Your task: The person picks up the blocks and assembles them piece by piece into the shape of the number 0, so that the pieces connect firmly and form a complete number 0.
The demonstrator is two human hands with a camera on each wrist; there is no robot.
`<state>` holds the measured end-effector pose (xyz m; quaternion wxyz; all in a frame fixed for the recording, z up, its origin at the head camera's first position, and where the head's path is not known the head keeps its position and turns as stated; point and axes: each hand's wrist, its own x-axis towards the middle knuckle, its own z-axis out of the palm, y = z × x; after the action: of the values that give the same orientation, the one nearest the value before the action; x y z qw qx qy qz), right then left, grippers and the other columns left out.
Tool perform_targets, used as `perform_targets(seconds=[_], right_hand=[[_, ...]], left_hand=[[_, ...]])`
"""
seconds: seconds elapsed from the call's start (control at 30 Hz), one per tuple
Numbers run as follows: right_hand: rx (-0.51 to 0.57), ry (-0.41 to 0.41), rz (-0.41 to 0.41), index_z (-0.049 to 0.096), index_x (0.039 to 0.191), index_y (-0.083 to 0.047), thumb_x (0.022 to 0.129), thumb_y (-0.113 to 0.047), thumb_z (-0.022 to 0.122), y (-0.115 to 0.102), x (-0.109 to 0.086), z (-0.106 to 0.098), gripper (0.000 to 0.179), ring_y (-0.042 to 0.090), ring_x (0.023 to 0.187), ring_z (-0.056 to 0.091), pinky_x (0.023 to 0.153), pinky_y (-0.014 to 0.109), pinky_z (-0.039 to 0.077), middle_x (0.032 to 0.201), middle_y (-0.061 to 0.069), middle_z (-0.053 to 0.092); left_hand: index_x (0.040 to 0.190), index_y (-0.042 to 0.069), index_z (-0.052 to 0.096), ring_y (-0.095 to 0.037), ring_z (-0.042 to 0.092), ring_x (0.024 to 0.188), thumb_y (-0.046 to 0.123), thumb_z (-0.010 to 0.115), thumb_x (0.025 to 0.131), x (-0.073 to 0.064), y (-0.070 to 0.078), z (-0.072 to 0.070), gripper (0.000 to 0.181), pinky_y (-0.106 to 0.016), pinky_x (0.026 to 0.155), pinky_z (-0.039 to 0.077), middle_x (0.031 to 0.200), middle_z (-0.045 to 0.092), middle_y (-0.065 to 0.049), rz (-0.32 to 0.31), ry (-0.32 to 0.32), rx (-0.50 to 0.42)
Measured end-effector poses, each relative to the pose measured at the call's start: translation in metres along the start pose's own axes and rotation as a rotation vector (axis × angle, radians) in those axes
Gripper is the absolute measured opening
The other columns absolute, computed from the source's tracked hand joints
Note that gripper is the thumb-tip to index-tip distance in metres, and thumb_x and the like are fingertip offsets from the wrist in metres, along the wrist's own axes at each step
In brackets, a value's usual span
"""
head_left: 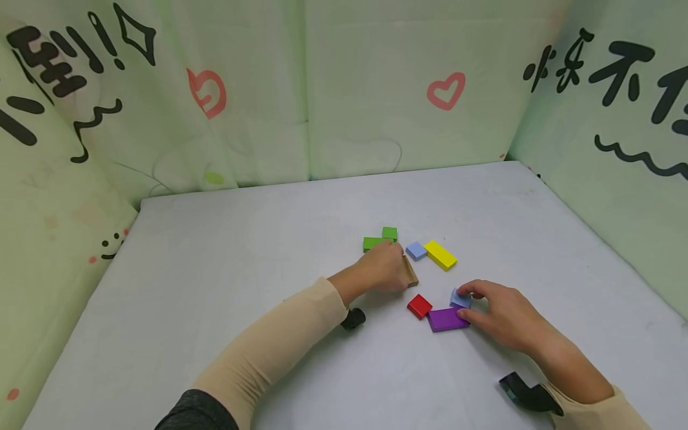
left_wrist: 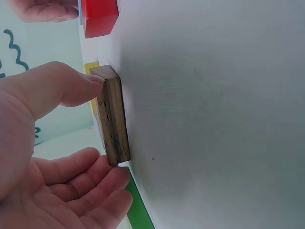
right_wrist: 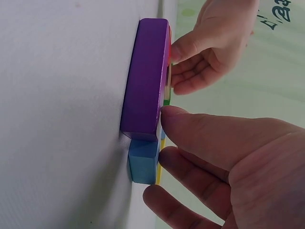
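Observation:
My left hand [head_left: 384, 269] pinches a brown wooden block [left_wrist: 113, 119] lengthwise, thumb at one end and fingertips at the other. The block rests on the white table, partly hidden by the hand in the head view. My right hand [head_left: 500, 310] is over a light blue block [right_wrist: 143, 162] and a purple rectangular block [right_wrist: 145, 78], which sit against each other. Its thumb tip is at the purple block's upper edge, and the index fingertip is at the blue one; the fingers are loosely bent. A red block [head_left: 419, 306] lies at the purple block's left corner.
Beyond the left hand lie two green blocks [head_left: 372, 243], one partly covered by that hand. A second light blue block [head_left: 416, 251] touches a yellow rectangular block [head_left: 441, 255]. Pale green curtains [head_left: 349, 89] with printed marks surround the table [head_left: 242, 239].

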<state>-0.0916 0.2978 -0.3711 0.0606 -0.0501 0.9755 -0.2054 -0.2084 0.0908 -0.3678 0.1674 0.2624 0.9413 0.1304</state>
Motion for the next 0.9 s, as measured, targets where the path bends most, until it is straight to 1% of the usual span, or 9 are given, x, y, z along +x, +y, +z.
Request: perform_targets(seconds=[0.13, 0.23, 0.37, 0.6, 0.9], right_hand=[[0.003, 0.004, -0.002, 0.065, 0.121, -0.003, 0.088, -0.023, 0.077, 0.0, 0.0, 0.0, 0.04, 0.042, 0.107, 0.059, 0.087, 0.061, 0.048, 0.114, 0.017, 0.065], [0.004, 0.006, -0.003, 0.066, 0.121, -0.004, 0.088, -0.023, 0.077, 0.0, 0.0, 0.0, 0.04, 0.042, 0.107, 0.059, 0.087, 0.061, 0.048, 0.114, 0.017, 0.066], [0.004, 0.001, -0.002, 0.065, 0.121, -0.004, 0.088, -0.024, 0.077, 0.0, 0.0, -0.001, 0.041, 0.042, 0.107, 0.058, 0.087, 0.061, 0.047, 0.115, 0.017, 0.065], [-0.001, 0.007, -0.006, 0.066, 0.12, -0.004, 0.087, -0.023, 0.077, 0.0, 0.0, 0.0, 0.04, 0.042, 0.107, 0.059, 0.087, 0.061, 0.048, 0.114, 0.017, 0.066], [-0.002, -0.003, 0.007, 0.065, 0.122, -0.003, 0.088, -0.024, 0.077, 0.0, 0.0, 0.0, 0.041, 0.043, 0.109, 0.057, 0.088, 0.062, 0.047, 0.116, 0.019, 0.065]], left_hand=[[0.125, 0.002, 0.059, -0.014, 0.051, 0.093, 0.02, 0.074, 0.085, -0.003, -0.002, -0.001, 0.046, -0.021, 0.079, 0.048, 0.114, 0.058, -0.005, 0.012, -0.009, -0.002], [0.129, 0.002, 0.058, -0.013, 0.051, 0.095, 0.021, 0.075, 0.085, -0.004, -0.004, -0.001, 0.051, -0.022, 0.084, 0.048, 0.119, 0.058, -0.006, 0.021, -0.007, 0.014], [0.127, 0.002, 0.059, -0.012, 0.051, 0.096, 0.021, 0.075, 0.084, -0.006, -0.005, 0.0, 0.05, -0.023, 0.084, 0.048, 0.118, 0.058, -0.005, 0.028, -0.003, 0.027], [0.122, 0.002, 0.061, -0.013, 0.051, 0.093, 0.019, 0.076, 0.083, -0.009, -0.008, 0.0, 0.044, -0.023, 0.081, 0.048, 0.109, 0.058, -0.005, 0.057, 0.004, 0.033], [0.127, 0.003, 0.059, -0.013, 0.051, 0.095, 0.021, 0.077, 0.084, -0.012, -0.007, 0.0, 0.05, -0.023, 0.085, 0.048, 0.113, 0.057, -0.004, 0.046, -0.017, 0.016]])
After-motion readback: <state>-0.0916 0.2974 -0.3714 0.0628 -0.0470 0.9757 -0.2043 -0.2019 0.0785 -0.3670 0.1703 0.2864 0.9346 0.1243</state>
